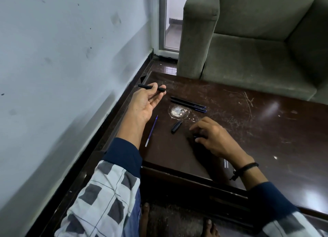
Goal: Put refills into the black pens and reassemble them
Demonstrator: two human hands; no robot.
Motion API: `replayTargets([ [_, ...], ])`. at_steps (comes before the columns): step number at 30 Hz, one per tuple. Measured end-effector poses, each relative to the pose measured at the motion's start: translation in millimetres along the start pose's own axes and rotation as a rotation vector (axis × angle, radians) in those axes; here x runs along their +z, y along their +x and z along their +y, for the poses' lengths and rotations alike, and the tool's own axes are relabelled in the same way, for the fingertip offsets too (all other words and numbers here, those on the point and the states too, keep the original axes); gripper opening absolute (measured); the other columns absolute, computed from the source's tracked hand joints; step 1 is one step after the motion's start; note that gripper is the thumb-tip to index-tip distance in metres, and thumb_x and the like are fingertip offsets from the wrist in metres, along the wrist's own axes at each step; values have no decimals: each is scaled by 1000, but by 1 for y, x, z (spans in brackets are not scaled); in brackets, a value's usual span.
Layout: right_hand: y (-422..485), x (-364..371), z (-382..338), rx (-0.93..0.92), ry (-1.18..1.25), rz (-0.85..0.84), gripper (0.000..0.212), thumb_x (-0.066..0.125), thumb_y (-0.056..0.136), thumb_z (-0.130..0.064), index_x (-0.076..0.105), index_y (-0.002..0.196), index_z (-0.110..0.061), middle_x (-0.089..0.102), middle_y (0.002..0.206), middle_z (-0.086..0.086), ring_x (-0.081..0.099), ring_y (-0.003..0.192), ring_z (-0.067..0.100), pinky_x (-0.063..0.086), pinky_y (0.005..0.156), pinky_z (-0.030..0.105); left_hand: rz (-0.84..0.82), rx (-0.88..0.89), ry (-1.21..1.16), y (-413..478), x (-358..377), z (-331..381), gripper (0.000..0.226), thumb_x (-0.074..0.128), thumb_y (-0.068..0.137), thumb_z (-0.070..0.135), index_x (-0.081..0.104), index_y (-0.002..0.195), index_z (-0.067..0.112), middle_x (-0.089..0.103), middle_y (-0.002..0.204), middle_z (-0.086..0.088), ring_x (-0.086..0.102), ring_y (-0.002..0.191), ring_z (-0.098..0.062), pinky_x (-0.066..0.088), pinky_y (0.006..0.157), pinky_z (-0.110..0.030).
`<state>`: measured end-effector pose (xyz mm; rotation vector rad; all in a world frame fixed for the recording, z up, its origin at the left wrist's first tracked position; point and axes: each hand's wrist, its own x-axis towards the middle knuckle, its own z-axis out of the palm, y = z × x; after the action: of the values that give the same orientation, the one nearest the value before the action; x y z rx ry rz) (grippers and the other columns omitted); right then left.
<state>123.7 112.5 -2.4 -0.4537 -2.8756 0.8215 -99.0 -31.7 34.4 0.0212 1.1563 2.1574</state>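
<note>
My left hand (145,101) is raised palm-up over the table's left edge and pinches a black pen barrel (144,86) between thumb and fingertips. A blue refill (152,130) lies on the table just right of my left forearm. Beside it lies a short black pen piece (176,127). My right hand (213,139) rests on the table with its fingers curled over a small dark piece (196,136), mostly hidden. Two assembled black pens (188,104) lie side by side farther back.
The dark, scratched wooden table (266,130) has a worn pale spot (178,112) near the pens. Two more refills (226,163) show by my right wrist. A grey-green armchair (248,41) stands behind the table; a wall (62,59) runs along the left.
</note>
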Motion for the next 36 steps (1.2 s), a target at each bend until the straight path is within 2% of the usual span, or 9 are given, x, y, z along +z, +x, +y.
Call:
replayTargets([
  [2, 0, -5, 3, 39, -7, 18, 41, 83, 84, -11, 68, 118, -29, 49, 113, -18, 54, 103, 7, 40, 85, 11, 3, 2, 3, 0, 1, 0, 4, 67, 96, 4, 65, 97, 8, 79, 97, -18, 78, 87, -27, 60, 68, -23],
  [9, -1, -15, 2, 76, -38, -31, 47, 85, 82, -19, 67, 124, -30, 51, 115, -13, 53, 107, 11, 42, 89, 24, 1, -5, 6, 0, 1, 0, 4, 66, 96, 4, 65, 97, 8, 79, 96, -17, 78, 87, -26, 60, 69, -23],
  [16, -3, 3, -34, -70, -107, 151, 18, 73, 89, -13, 74, 107, -17, 64, 104, -2, 62, 97, 22, 53, 88, 39, -6, 9, -21, 3, -1, 2, 5, 67, 96, 5, 64, 99, 7, 79, 98, -18, 78, 88, -26, 60, 70, -23],
  [20, -4, 50, -72, -259, -257, 54, 40, 64, 94, -17, 65, 134, -18, 58, 136, 2, 58, 106, 30, 52, 87, 48, -13, 14, -19, 3, 0, 1, 4, 66, 96, 5, 64, 99, 7, 79, 96, -17, 78, 87, -26, 60, 70, -22],
  [23, -4, 80, -85, -330, -345, -32, 55, 53, 100, -26, 44, 154, -29, 35, 164, -7, 49, 126, 25, 45, 96, 43, -18, 16, -21, 2, 0, 1, 4, 66, 96, 6, 64, 100, 7, 79, 98, -17, 78, 88, -26, 60, 71, -23],
  [26, 1, 90, -88, -352, -365, -94, 61, 45, 100, -26, 33, 160, -31, 21, 171, -10, 40, 136, 22, 37, 101, 41, -17, 12, -15, 2, -1, 0, 6, 66, 97, 5, 63, 102, 7, 78, 100, -17, 78, 91, -27, 60, 71, -23],
  [31, 12, 83, -89, -372, -298, -75, 38, 54, 95, -9, 64, 130, -17, 59, 140, 1, 55, 114, 27, 50, 86, 41, -16, 9, -3, 3, -2, 0, 6, 66, 97, 5, 63, 102, 7, 79, 100, -18, 78, 91, -27, 60, 70, -23],
  [33, 10, 79, -87, -381, -283, -60, 23, 55, 93, -5, 65, 113, -13, 61, 120, 3, 55, 102, 27, 51, 71, 41, -9, 10, 1, 4, -3, -1, 7, 66, 97, 5, 63, 103, 7, 79, 100, -17, 78, 91, -27, 59, 70, -22],
  [36, 8, 76, -82, -422, -282, -61, 19, 57, 96, -8, 63, 113, -14, 58, 117, 3, 53, 98, 25, 47, 62, 38, -12, 9, 3, 5, -2, -2, 7, 67, 96, 5, 63, 102, 7, 79, 100, -18, 78, 92, -27, 60, 71, -22],
])
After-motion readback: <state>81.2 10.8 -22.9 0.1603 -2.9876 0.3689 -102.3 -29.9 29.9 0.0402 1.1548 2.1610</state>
